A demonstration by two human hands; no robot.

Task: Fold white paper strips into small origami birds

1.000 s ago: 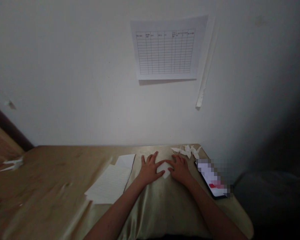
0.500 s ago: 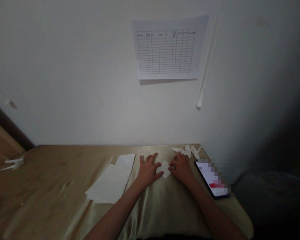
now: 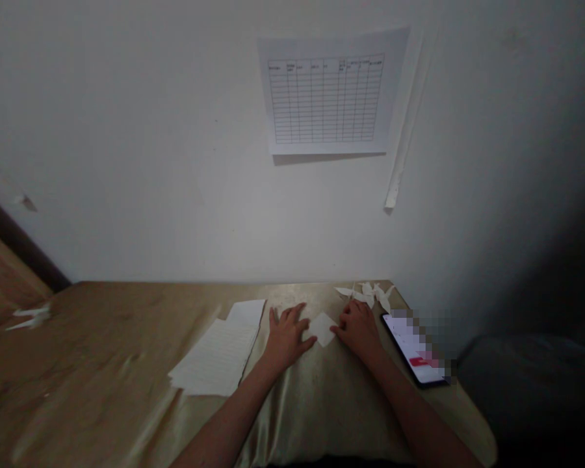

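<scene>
A small white piece of folded paper (image 3: pixel 324 329) lies flat on the cloth between my hands, turned like a diamond. My left hand (image 3: pixel 287 335) rests on the cloth at its left, fingers spread, with thumb and index finger close to the paper's left edge. On the other side, my right hand (image 3: pixel 358 328) has its thumb at the paper's right corner; its fingers are bent and partly hidden, with a gap between thumb and index. Just beyond the right fingertips lie several folded white paper pieces (image 3: pixel 368 294).
Lined paper sheets (image 3: pixel 214 354) lie stacked left of my left forearm. A phone (image 3: pixel 414 351) with a lit screen is at the table's right edge. Shiny gold cloth (image 3: pixel 127 338) covers the table. A printed table sheet (image 3: pixel 326 97) hangs on the wall ahead.
Both hands have drawn slightly apart, baring more of the small paper. The right index finger has come away from the paper's edge.
</scene>
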